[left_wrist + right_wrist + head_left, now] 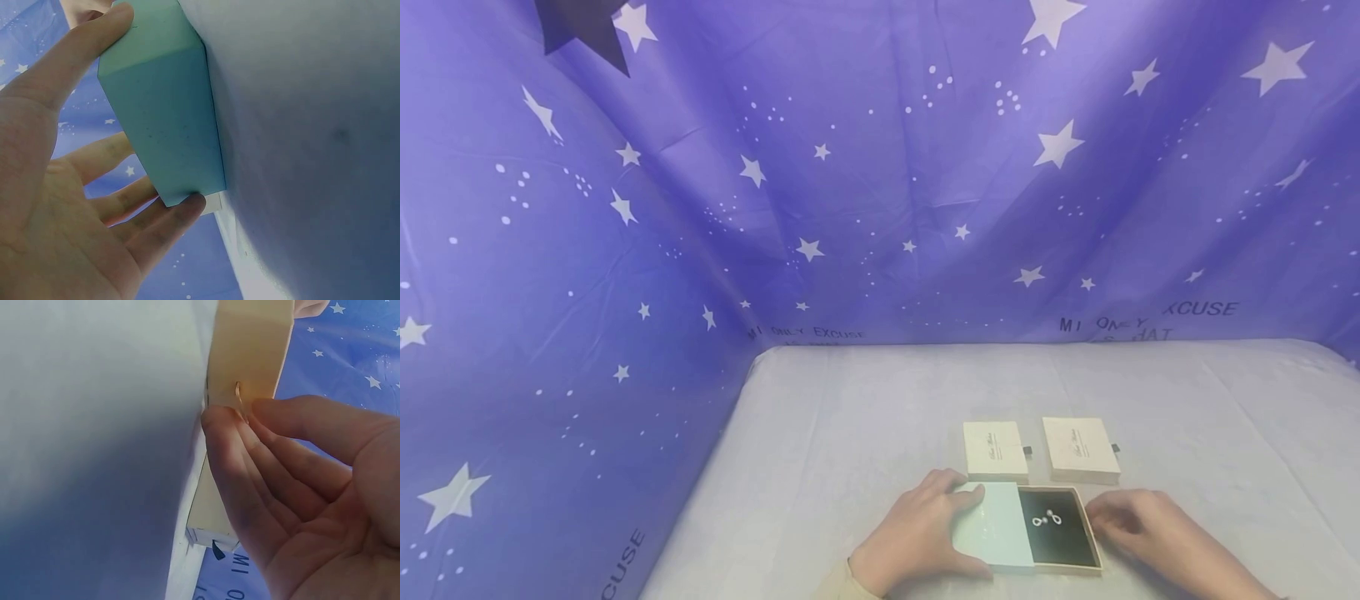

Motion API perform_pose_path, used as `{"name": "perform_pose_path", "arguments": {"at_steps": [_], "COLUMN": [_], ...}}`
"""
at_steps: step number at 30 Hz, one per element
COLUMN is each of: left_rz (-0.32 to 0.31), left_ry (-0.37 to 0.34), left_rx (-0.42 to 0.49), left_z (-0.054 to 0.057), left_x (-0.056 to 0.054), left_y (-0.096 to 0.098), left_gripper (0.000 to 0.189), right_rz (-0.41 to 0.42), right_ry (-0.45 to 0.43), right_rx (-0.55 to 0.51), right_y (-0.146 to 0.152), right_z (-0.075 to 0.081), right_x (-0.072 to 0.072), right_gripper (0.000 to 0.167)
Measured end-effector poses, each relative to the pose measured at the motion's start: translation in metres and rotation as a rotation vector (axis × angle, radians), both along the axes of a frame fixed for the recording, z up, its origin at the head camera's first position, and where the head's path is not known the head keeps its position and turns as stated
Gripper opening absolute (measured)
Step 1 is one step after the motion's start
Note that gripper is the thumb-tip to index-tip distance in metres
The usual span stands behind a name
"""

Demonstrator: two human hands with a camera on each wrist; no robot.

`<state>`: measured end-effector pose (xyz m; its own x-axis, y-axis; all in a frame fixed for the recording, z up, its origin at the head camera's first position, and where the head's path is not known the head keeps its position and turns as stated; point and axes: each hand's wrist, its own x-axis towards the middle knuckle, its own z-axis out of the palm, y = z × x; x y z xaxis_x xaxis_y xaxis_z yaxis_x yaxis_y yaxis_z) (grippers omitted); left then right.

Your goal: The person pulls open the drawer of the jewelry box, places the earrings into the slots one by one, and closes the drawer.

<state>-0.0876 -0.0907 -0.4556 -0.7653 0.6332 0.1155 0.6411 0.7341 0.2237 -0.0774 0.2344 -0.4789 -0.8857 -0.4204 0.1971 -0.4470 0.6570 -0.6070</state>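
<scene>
A mint-green jewelry box sleeve (pixel 992 533) lies near the front of the table, and its cream drawer (pixel 1096 546) is slid partly out to the right. On the drawer's black insert (pixel 1060 546) rests a pair of silvery earrings (pixel 1047 518). My left hand (pixel 917 529) grips the sleeve, thumb at the near edge and fingers at the far one. At the drawer's right end, my right hand (pixel 1150 529) pinches a thin ribbon loop (pixel 239 394) between thumb and fingers. The sleeve covers the rest of the drawer.
Two cream boxes with printed lids stand just behind, a left one (pixel 994 450) and a right one (pixel 1079 448), each with a dark tab on its right side. A white cloth covers the table (pixel 850 425). Purple star-print curtains (pixel 880 167) hang behind and at left.
</scene>
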Motion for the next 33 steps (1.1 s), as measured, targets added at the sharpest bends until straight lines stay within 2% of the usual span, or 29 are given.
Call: {"name": "perform_pose_path", "arguments": {"at_steps": [5, 11, 15, 21, 33], "left_rz": [0.0, 0.004, 0.006, 0.004, 0.007], "left_ry": [0.0, -0.009, -0.005, -0.004, -0.014], "left_rx": [-0.001, -0.001, -0.003, -0.003, 0.001], "left_z": [0.0, 0.001, 0.002, 0.002, 0.002], "left_x": [0.0, 0.0, 0.0, 0.0, 0.0], "left_y": [0.0, 0.0, 0.0, 0.0, 0.0], "left_gripper": [0.087, 0.088, 0.087, 0.087, 0.088], "right_rz": [0.014, 0.015, 0.026, 0.061, 0.125], "right_ry": [-0.062, -0.091, -0.072, 0.021, 0.029], "right_rx": [0.002, 0.006, 0.002, -0.031, -0.103], "right_y": [0.0, -0.001, -0.002, -0.008, -0.03], "right_z": [0.002, 0.004, 0.004, 0.002, 0.001], "right_x": [-0.001, -0.003, -0.004, -0.006, -0.009], "right_gripper": [0.01, 0.009, 0.01, 0.013, 0.012]}}
